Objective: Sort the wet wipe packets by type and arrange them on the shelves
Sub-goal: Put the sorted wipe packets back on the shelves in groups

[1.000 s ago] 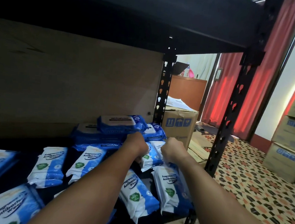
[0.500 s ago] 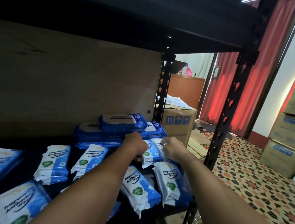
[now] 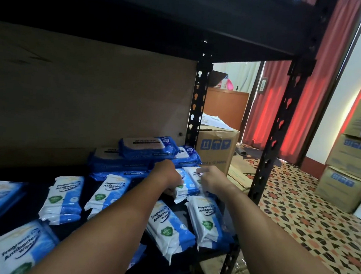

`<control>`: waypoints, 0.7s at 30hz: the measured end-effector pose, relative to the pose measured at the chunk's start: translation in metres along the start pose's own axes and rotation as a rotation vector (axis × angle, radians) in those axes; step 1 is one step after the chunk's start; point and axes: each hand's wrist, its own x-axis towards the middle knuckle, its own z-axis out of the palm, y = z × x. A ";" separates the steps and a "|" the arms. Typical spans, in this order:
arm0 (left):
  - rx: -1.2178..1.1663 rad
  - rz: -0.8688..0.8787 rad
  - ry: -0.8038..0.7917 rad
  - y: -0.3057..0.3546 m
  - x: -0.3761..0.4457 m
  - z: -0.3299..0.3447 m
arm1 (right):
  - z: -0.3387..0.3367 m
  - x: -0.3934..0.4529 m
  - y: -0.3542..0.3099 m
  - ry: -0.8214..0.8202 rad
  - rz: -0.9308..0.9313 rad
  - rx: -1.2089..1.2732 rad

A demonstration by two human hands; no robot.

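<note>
We gripped white-blue packets (image 3: 187, 182) at shelf (image 3: 28, 191) rear: left hand (image 3: 167, 175), right hand (image 3: 212, 179), fingers of both curled on them.

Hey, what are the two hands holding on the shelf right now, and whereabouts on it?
Both the left hand and right hand are on the small white-and-blue wipe packets, left and right sides; the fingers are hidden, so a true grip cannot be told.

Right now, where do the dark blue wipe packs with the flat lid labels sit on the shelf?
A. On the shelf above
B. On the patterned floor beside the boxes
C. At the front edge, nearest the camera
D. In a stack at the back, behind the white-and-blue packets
D: the dark blue wipe packs are piled against the brown back panel, with the white-and-blue packets spread nearer the camera in front of them.
</note>
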 end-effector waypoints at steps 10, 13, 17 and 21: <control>0.375 0.179 0.009 -0.008 -0.072 -0.027 | -0.005 -0.081 -0.008 0.027 -0.044 -0.239; 0.449 0.118 -0.272 -0.010 -0.095 -0.028 | -0.003 -0.101 -0.006 -0.007 -0.031 -0.306; 0.570 0.047 -0.444 -0.015 -0.105 -0.017 | 0.001 -0.113 -0.005 0.030 -0.016 -0.347; 0.752 0.090 -0.334 -0.016 -0.106 -0.002 | -0.005 -0.125 -0.004 0.059 -0.051 -0.380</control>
